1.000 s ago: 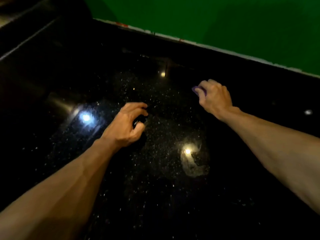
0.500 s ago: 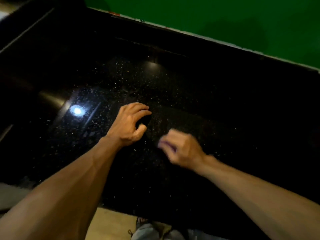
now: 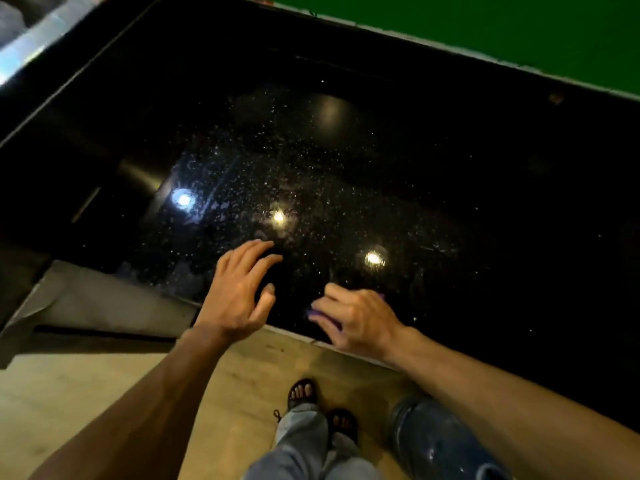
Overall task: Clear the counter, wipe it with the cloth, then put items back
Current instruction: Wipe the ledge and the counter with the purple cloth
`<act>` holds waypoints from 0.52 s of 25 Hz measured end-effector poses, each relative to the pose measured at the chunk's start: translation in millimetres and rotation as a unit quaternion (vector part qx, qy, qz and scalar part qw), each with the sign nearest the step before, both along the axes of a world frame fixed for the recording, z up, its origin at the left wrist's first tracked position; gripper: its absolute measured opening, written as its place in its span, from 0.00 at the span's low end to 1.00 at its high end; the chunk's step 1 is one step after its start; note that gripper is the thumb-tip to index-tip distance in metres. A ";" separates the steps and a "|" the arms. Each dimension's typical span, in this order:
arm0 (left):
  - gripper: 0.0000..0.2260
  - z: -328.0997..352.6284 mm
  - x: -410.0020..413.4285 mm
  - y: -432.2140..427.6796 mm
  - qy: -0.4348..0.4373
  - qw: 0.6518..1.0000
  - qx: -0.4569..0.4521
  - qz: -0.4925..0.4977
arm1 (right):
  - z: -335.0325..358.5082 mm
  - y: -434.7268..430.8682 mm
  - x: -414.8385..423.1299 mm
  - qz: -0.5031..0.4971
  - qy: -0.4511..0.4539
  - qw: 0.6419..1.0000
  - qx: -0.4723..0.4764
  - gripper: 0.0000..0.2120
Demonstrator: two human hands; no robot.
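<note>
The black speckled counter [image 3: 346,161] fills most of the view, with droplets and light reflections across its middle. My right hand [image 3: 360,318] is closed on a small purple cloth [image 3: 323,317] and presses it on the counter close to the front edge. Only purple bits of the cloth show, at the fingertips and behind the knuckles. My left hand [image 3: 239,289] hovers just to the left over the same front strip, fingers spread, holding nothing I can see. The two hands are a short gap apart.
A steel sink [image 3: 27,32] lies at the far left corner. A green wall [image 3: 502,26] backs the counter. Below the front edge are a tan floor [image 3: 86,403], my sandalled feet [image 3: 303,391] and a dark blue container [image 3: 443,445]. A grey ledge [image 3: 104,303] sits lower left.
My right hand has swept the cloth from the far side back to the front edge. My left hand has uncurled into a spread hand. The view has tilted down to the floor.
</note>
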State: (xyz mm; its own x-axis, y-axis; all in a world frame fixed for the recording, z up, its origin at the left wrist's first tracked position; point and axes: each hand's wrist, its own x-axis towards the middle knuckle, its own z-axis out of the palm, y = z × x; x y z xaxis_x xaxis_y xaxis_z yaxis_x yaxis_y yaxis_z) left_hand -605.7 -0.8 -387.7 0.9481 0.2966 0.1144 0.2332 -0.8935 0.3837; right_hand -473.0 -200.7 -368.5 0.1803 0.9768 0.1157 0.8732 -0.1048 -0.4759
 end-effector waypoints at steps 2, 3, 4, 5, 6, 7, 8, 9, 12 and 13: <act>0.25 -6.4 -28.9 -15.9 0.024 0.999 0.013 0.031 | 2.3 -8.5 1.9 0.035 0.041 0.999 0.005 0.08; 0.25 -8.9 -38.1 -22.2 0.035 0.998 0.022 0.036 | -0.5 -4.9 15.7 -0.006 0.039 0.998 0.039 0.07; 0.26 -10.6 -42.5 -27.7 0.047 0.998 0.033 0.035 | -0.9 2.8 35.6 -0.080 0.023 0.994 0.068 0.07; 0.28 -11.5 -43.5 -32.8 0.058 0.997 0.036 0.033 | -1.5 9.9 53.9 -0.168 -0.017 0.983 0.075 0.07; 0.29 -12.1 -41.2 -37.9 0.063 0.997 0.029 0.038 | -5.2 12.5 65.4 -0.240 -0.056 0.968 0.052 0.08; 0.30 -12.1 -36.4 -42.4 0.063 0.997 0.017 0.048 | -10.6 12.1 66.2 -0.274 -0.081 0.958 0.029 0.09; 0.32 -11.4 -32.0 -48.7 0.062 0.996 0.001 0.060 | -16.4 8.8 55.3 -0.267 -0.097 0.959 0.028 0.10; 0.32 -10.0 -28.0 -55.0 0.059 0.996 -0.014 0.072 | -16.6 3.1 37.3 -0.221 -0.099 0.970 0.039 0.10; 0.32 -2.3 -29.0 -68.2 0.051 0.994 -0.046 0.081 | -14.7 -35.1 -30.5 0.024 -0.042 0.999 0.019 0.07; 0.32 0.7 -31.6 -69.8 0.050 0.994 -0.049 0.081 | -12.4 -46.6 -46.6 0.069 -0.025 0.997 -0.004 0.08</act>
State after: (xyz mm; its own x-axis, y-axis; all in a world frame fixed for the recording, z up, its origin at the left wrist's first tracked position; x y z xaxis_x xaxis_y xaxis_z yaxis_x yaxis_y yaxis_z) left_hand -637.4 -70.6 -387.0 0.8925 0.4509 -0.0140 0.4115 -0.8011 0.4346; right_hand -519.6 -247.4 -380.9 0.0379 0.9928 0.1137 0.9025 0.0149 -0.4305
